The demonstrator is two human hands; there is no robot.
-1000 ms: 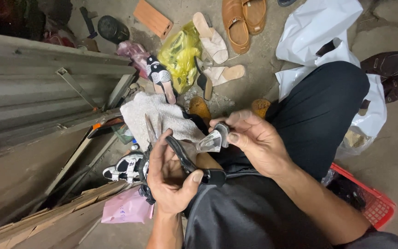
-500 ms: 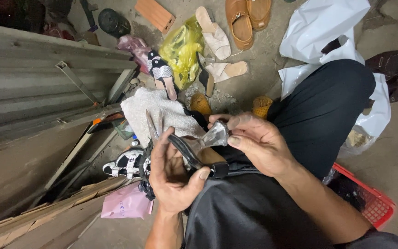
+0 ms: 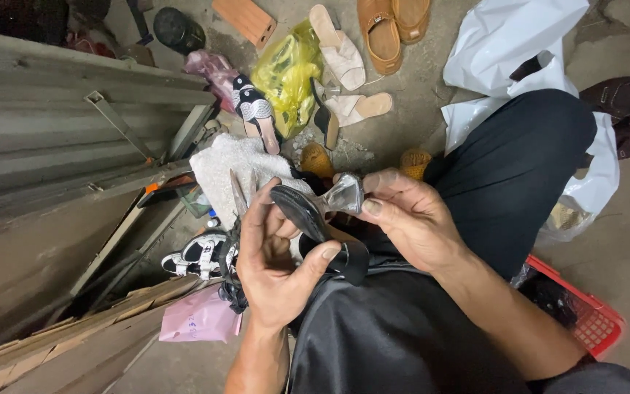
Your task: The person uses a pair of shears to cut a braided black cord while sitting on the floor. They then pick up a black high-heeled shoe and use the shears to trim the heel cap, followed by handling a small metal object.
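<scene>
Centrally, a black high-heeled shoe (image 3: 315, 222) lies over the person's lap, its sole clasped by the left hand (image 3: 275, 266), while the right hand (image 3: 410, 219) pinches its clear heel (image 3: 344, 195). Just beyond lies a white towel (image 3: 231, 171), then a yellow plastic bag (image 3: 286, 73) and beige sandals (image 3: 340, 51) on the floor (image 3: 417, 95).

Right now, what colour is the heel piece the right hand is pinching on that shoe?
Silvery grey, shiny heel on a black shoe, pinched by the right hand; it shows in the head view.

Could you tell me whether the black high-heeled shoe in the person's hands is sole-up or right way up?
Sole-up: the black high-heeled shoe shows its sole, its clear heel pinched by the right hand, left hand gripping below.
</scene>
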